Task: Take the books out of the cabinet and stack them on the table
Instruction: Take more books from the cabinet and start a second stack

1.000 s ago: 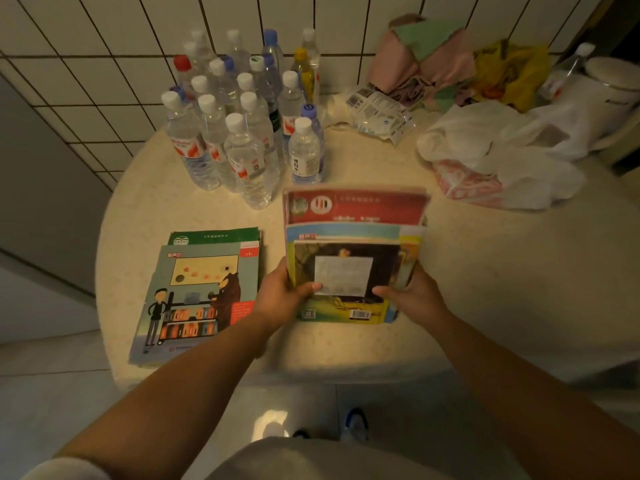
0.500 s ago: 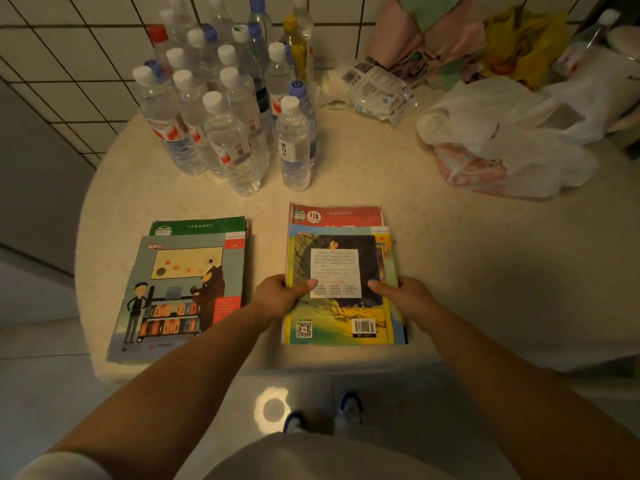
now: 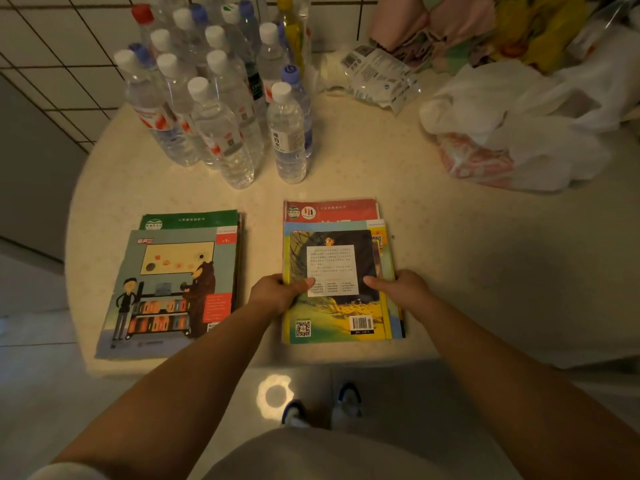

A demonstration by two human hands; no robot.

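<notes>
A stack of several thin books (image 3: pixel 337 271) lies flat on the round pale table (image 3: pixel 450 271) near its front edge. A yellow book with a white text panel is on top and a red-covered one sticks out at the back. My left hand (image 3: pixel 278 292) grips the stack's left edge, thumb on the top cover. Gripping the right edge the same way is my right hand (image 3: pixel 401 289). A second stack (image 3: pixel 173 285), with a bear-and-bookshelf cover over a green book, lies to the left. No cabinet is in view.
Several water bottles (image 3: pixel 225 109) stand at the table's back left, close behind the stacks. White plastic bags (image 3: pixel 512 133) and a crumpled packet (image 3: pixel 377 76) fill the back right. A tiled wall runs behind. My shoes (image 3: pixel 322 407) show on the floor below the table edge.
The stack in my hands came down from a raised, tilted hold and now lies flat on the table, nearer the front edge. Both hands still grip its sides.
</notes>
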